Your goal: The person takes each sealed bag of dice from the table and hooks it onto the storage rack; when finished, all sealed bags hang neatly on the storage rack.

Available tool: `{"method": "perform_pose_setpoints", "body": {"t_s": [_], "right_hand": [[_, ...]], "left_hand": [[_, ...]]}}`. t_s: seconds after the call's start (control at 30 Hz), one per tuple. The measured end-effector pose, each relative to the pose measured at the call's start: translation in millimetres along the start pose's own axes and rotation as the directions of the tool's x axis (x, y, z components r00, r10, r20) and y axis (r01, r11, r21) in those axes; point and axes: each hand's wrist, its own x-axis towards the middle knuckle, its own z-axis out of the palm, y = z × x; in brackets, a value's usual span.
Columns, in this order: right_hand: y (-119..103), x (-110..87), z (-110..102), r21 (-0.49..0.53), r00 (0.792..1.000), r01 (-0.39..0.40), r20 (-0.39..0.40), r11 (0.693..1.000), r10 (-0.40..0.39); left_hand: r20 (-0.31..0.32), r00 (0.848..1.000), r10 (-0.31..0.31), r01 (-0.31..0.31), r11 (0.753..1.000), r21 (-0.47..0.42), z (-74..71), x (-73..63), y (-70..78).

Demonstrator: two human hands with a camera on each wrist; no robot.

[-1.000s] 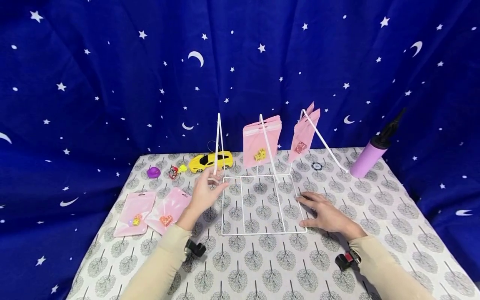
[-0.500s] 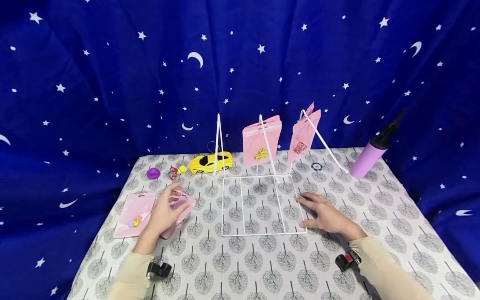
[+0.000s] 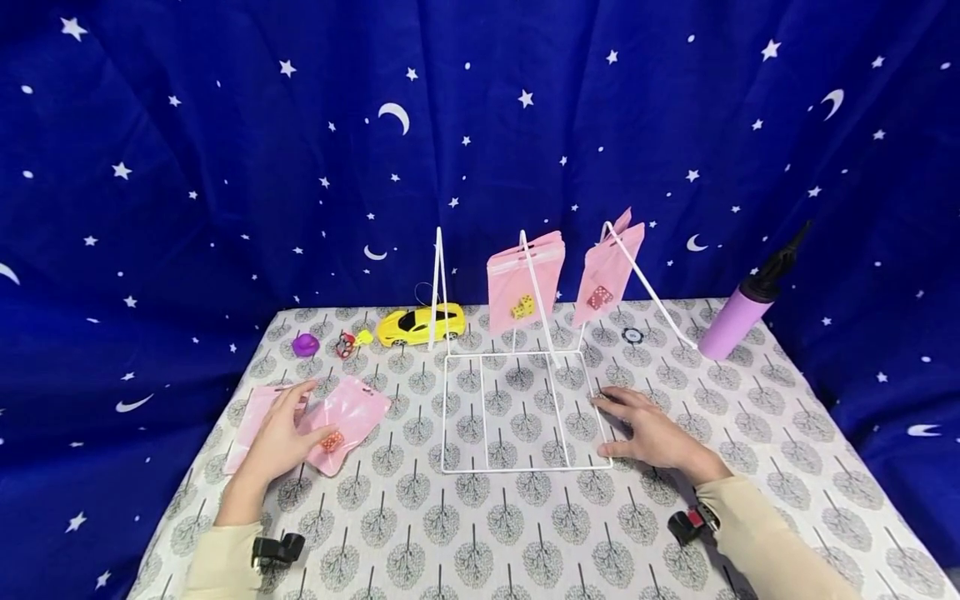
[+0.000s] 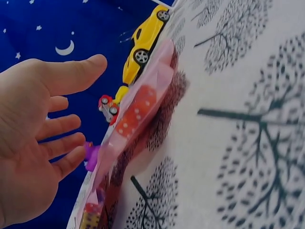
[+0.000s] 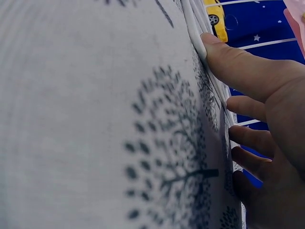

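Observation:
My left hand [image 3: 276, 442] is over the left pink zip bag [image 3: 246, 421], hiding most of it. In the left wrist view its thumb and fingers are spread apart with nothing between them. Beside it lies the other pink zip bag [image 3: 352, 415], with orange dice [image 4: 137, 110] inside. My right hand [image 3: 648, 429] touches the right side of a white wire rack's base [image 3: 525, 470], its fingers loosely bent. On the rack hang a pink bag with yellow dice [image 3: 517, 279] in the middle and pink bags with red dice [image 3: 617, 268] at the right.
Behind the left hand stand a purple rubber duck [image 3: 305, 345], a small red toy [image 3: 346, 344] and a yellow toy car [image 3: 420, 324]. A purple hand pump [image 3: 731, 321] stands at the right back, near a round chip [image 3: 632, 335]. The rack's left arm [image 3: 437, 287] rises beside the car.
My left hand has moved from the rack's left arm, leftward and nearer, past the orange-dice bag to the leftmost bag. The right hand stays at the rack's base.

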Motion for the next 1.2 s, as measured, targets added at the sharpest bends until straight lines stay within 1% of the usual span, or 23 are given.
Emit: {"method": "perform_pose_setpoints", "body": {"t_s": [0.1, 0.23, 0.33, 0.5, 0.73, 0.93, 1.1, 1.2], "right_hand": [[-0.5, -0.5, -0.5, -0.001, 1.000, 0.003, -0.006, 1.000, -0.003], [-1.2, -0.7, -1.2, -0.003, 1.000, -0.005, 0.005, 1.000, 0.005], [-1.5, -0.6, -1.6, 0.001, 1.000, -0.016, 0.014, 1.000, 0.016], [-2.5, -0.6, -1.7, 0.006, 1.000, -0.012, 0.008, 1.000, 0.012], [-1.6, -0.3, -0.8, 0.007, 1.000, -0.020, 0.012, 1.000, 0.020], [-1.6, -0.7, -0.4, 0.011, 1.000, -0.017, 0.003, 1.000, 0.017], [-2.6, -0.9, -0.9, 0.025, 0.999, -0.040, 0.026, 0.999, 0.039], [-2.6, -1.0, -0.8, 0.022, 0.999, -0.038, 0.025, 0.999, 0.037]], "left_hand": [[0.021, 1.000, -0.002, 0.001, 1.000, 0.030, -0.4, 0.5, -3.9], [0.058, 0.998, -0.022, 0.018, 0.997, 0.075, 1.1, 1.2, -7.1], [0.076, 0.997, -0.021, 0.014, 0.996, 0.091, 2.8, 1.8, -7.8], [0.101, 0.995, -0.022, 0.012, 0.995, 0.101, 5.1, 3.4, -8.3], [0.127, 0.991, -0.038, 0.020, 0.990, 0.141, 6.7, 5.0, -8.3], [0.150, 0.987, -0.059, 0.036, 0.988, 0.152, 5.7, 4.6, -5.6], [0.151, 0.984, -0.090, 0.065, 0.985, 0.163, 5.4, 5.1, -2.0], [0.142, 0.984, -0.109, 0.084, 0.982, 0.169, 5.3, 5.7, 0.8]]}}
